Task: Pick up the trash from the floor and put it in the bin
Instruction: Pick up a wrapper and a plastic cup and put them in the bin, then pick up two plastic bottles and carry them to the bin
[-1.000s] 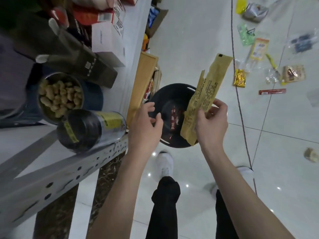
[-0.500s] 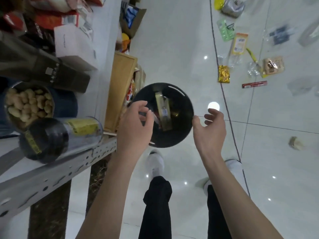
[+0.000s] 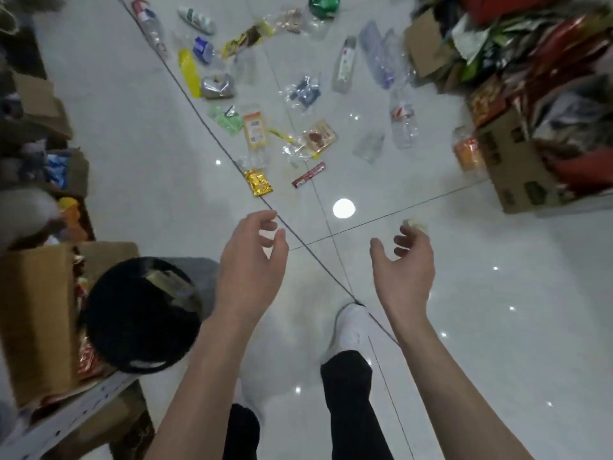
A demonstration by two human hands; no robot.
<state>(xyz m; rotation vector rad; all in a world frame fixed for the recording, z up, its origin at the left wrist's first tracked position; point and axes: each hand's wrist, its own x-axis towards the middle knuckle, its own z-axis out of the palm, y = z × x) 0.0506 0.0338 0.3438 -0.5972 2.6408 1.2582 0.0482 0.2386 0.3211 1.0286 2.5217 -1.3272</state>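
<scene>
The glossy white tiled floor (image 3: 149, 161), strewn with wrappers (image 3: 255, 131) and bottles (image 3: 345, 66), now fills the view; the round black bin (image 3: 109, 327) sits lower left with the tan paper packet (image 3: 166, 283) dropped inside. The left hand (image 3: 252, 263) and right hand (image 3: 401, 270) are emptied, fingers (image 3: 262, 216) loosely curled on nothing, so the nearby gold foil sachet (image 3: 258, 182) likely comes next.

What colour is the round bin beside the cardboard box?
Black; the round plastic bin shows best in the head view.
</scene>
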